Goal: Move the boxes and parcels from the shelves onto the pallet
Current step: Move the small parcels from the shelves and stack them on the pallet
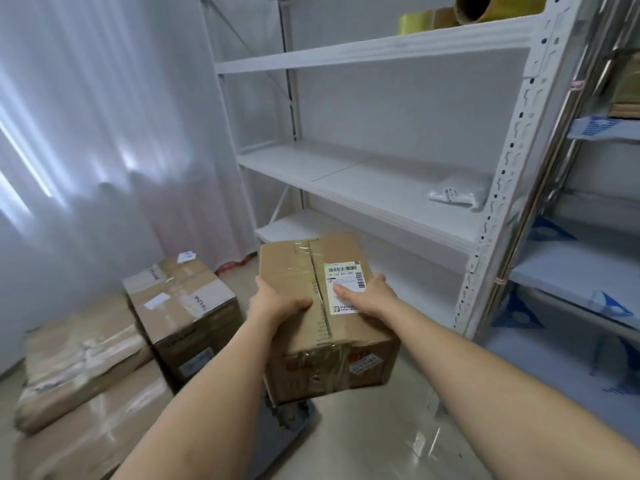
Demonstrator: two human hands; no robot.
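I hold a taped brown cardboard box [322, 313] with a white barcode label in front of me, above the floor. My left hand [277, 301] grips its left side, thumb curled over the top. My right hand [369, 296] grips its right side, thumb lying on the label. Below the box a corner of the dark grey pallet [277, 434] shows. On the pallet to the left stand a tall taped box [183, 306] and two flatter boxes [83, 355] stacked beside it. A small white parcel [457, 194] lies on the middle shelf [346, 178] at its right end.
The white metal rack [512, 161] stands ahead; yellow rolls [450, 12] sit on its top shelf. A second rack with blue-and-white parcels [588, 271] is at the right. White curtains [86, 133] hang at the left. The floor is glossy grey.
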